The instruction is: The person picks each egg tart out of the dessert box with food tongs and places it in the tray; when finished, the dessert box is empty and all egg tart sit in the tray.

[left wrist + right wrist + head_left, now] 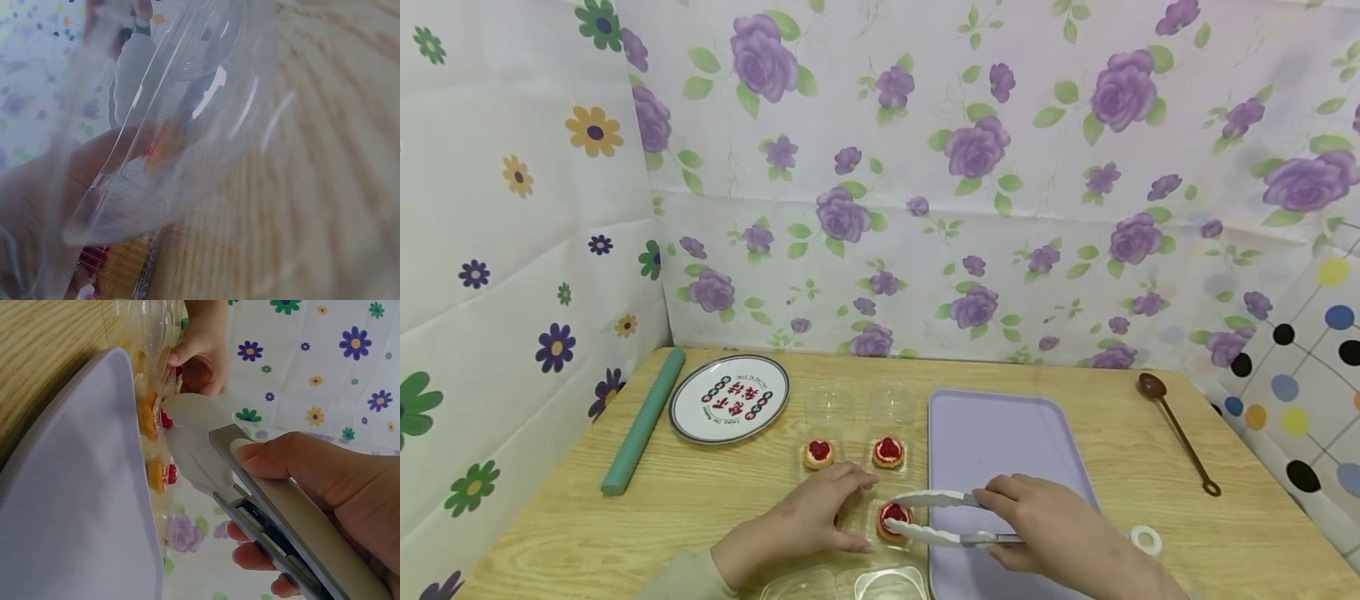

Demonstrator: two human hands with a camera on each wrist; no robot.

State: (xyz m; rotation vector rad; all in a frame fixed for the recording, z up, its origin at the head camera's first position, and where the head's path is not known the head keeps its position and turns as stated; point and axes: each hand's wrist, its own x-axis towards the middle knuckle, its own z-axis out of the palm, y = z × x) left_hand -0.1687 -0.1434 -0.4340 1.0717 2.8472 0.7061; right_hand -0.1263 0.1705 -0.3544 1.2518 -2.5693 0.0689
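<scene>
My right hand grips a pair of tongs with grey handles and white scalloped tips. The tips lie over and beside a small red-topped tart in a clear plastic box. My left hand is spread beside that tart, thumb and fingers apart near the box's edge; whether they touch it I cannot tell. Under the left hand another tart is mostly hidden. Behind sit two more tarts, one left and one right. A clear lid fills much of the left wrist view.
A lilac tray lies right of the boxes, under the right hand. A printed plate and a green roll are at the left. A brown ladle and a white ring lie right. Clear lids stand up front.
</scene>
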